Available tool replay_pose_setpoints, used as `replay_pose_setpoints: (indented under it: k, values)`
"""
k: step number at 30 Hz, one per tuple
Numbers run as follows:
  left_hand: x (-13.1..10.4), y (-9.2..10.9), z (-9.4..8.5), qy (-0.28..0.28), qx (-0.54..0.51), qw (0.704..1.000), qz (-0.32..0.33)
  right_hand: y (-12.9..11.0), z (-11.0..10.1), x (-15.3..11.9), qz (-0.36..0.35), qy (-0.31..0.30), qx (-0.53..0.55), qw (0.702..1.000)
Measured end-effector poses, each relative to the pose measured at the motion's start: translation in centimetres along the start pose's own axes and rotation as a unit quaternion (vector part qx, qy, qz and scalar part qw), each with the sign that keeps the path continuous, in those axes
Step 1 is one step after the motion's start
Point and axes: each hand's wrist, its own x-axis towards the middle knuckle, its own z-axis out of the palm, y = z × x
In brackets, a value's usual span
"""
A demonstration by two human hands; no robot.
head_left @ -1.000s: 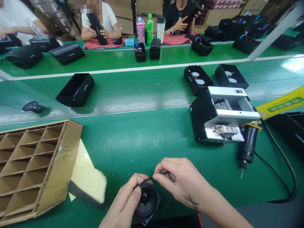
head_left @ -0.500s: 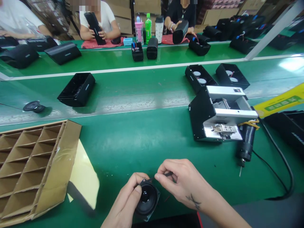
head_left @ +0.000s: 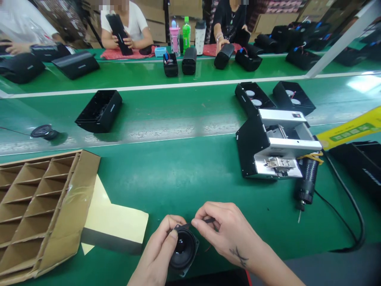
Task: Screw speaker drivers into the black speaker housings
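Over the near side of the green table (head_left: 166,178), the left hand (head_left: 159,252) gripped a small round speaker (head_left: 182,250) — thumb on the upper left of its rim, other fingers curled behind, cone facing the camera. Speaker sat just right of the left thumb, below and left of the right fingertips. Right hand (head_left: 229,228) pinched a thin black strip (head_left: 210,220) between thumb and index finger; strip ran from the speaker's top rim into the pinch, far end poking out by the curled fingers. Couldn't tell how much of it stuck to the rim.

Left of the hands: pale yellow paper (head_left: 119,220) with a dark band along its near edge, beside a divided cardboard box (head_left: 70,210). Right and farther back: black-and-silver machine (head_left: 253,147), electric screwdriver (head_left: 308,178) next to it — bit pointing toward the near side. Second speaker (head_left: 44,132) lay farther off at left, near an open black case (head_left: 99,111).
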Motion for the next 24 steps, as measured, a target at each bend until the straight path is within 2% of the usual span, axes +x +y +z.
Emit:
replay_pose_setpoints:
  k: [5,9,14,17,20,24]
  values:
    - [0.0,-0.1,-0.1,0.018,0.022,1.000,0.013,0.3,0.0,-0.1,-0.021,-0.004,-0.003,1.000]
    - [-0.3,-0.1,-0.2,0.029,0.067,0.997,0.032,0.7,-0.7,0.1,-0.080,-0.021,-0.074,0.994]
    - [0.1,-0.1,-0.5,0.023,0.134,0.984,0.114,0.1,-1.8,1.0,-0.141,-0.083,-0.212,0.964]
    - [0.3,0.9,-1.1,-0.025,0.192,0.968,0.157,-0.7,-2.5,1.6,-0.144,-0.115,-0.255,0.949]
    - [0.1,2.1,-1.7,-0.068,0.182,0.971,0.140,-1.1,-3.1,1.8,-0.128,-0.130,-0.254,0.950]
    - [-0.1,1.9,-2.2,-0.062,0.112,0.987,0.093,-0.5,-3.0,1.3,-0.107,-0.125,-0.189,0.968]
